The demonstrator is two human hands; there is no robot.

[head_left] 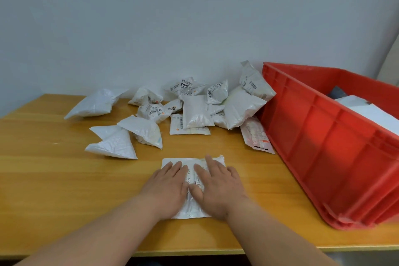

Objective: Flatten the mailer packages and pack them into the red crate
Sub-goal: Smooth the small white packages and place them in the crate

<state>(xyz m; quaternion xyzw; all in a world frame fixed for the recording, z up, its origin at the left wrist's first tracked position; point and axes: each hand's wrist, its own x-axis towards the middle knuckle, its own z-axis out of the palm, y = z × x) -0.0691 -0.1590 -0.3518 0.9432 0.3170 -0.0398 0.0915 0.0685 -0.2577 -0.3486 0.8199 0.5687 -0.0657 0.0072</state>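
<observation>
On a wooden desk (54, 179) set against a pale wall (151, 17), a person presses a white mailer package (192, 163) flat with both palms, the left hand (166, 188) and the right hand (218, 188) lying side by side on top of it, fingers (210, 162) straight and spread, released rather than curled, grasping nothing. The package sits near the desk's front edge, its printed label partly showing between the two hands. Behind it, a loose pile of unflattened mailers (194, 106) spreads across the back of the desk toward the wall, many puffed and crumpled, several showing barcode labels. Two folded white mailers (114, 142) lie apart at the left front of the pile, and another puffed one (95, 103) rests farther left. A flat mailer with red print (257, 136) lies just beside the near wall of the red crate (323, 136), which stands at the right side of the desk, angled away from the camera. Inside the crate, flat white mailers (371, 112) are visible above the rim, with something blue-grey (336, 92) at the far end; how many lie in it cannot be told.
</observation>
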